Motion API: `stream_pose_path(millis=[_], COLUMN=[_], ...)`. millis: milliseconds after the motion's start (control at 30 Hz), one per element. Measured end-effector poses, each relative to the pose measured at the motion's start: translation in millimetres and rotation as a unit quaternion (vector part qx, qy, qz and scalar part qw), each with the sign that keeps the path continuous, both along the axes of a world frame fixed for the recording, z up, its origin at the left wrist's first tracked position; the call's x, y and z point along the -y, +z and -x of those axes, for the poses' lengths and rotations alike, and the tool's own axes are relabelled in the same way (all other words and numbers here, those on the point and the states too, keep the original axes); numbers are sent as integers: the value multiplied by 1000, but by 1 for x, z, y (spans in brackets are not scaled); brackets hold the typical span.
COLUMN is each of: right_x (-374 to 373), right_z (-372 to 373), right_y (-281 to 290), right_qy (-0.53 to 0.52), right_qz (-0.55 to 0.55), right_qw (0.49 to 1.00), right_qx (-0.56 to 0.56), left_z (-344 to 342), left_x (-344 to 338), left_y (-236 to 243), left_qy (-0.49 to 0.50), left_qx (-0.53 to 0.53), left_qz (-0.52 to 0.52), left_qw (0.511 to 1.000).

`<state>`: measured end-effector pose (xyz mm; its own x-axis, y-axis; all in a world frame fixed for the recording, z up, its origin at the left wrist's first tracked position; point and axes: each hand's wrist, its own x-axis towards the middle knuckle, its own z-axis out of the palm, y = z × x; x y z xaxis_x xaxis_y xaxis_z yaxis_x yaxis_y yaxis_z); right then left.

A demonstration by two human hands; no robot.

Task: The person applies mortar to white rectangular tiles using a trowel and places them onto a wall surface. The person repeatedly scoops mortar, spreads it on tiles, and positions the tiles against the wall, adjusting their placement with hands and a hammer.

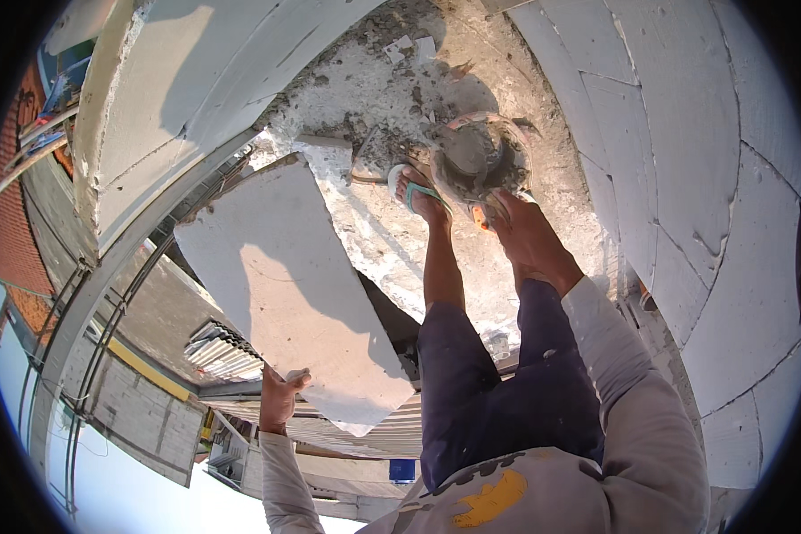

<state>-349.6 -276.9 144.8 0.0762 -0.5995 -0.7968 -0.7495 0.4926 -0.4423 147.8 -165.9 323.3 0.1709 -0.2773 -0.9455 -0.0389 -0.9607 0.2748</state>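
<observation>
A large flat white block (298, 267), like a lightweight concrete panel, slants across the left of my view, part in shadow. My left hand (283, 398) grips its near edge, thumb on the upper face and fingers out of sight behind it. My right hand (523, 230) reaches down to the near rim of a round bucket (522, 160). Grey wet mortar (472, 149) fills much of the bucket. The right fingers look closed; what they hold is hidden. Beside them shows a small orange piece (480, 217), whose kind I cannot make out.
White block walls (667, 133) rise on the right, with another wall (178, 98) at the upper left. My foot in a flip-flop (424, 191) stands by the bucket on a rubble-strewn floor (365, 98). Left lies an open drop past a ledge (142, 231), with roofs (18, 214) below.
</observation>
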Motion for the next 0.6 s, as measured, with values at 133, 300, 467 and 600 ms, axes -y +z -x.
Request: stream_pose_path(millis=[133, 300, 467, 600], right_x=[-83, -109, -98, -76], right_z=[45, 64, 65, 39], right_y=[-61, -111, -160, -209], right_qy=[-1, 93, 141, 174], right_qz=[72, 28, -7, -17], right_qw=[997, 992, 986, 974], right_qx=[-19, -82, -85, -145], left_z=[-13, -35, -38, -10], left_x=[3, -36, -68, -70], left_y=[14, 11, 4, -5], left_qy=[56, 117, 197, 184], left_qx=[23, -45, -74, -41], left_qz=[-75, -85, -117, -94], left_qw=[995, 988, 971, 978])
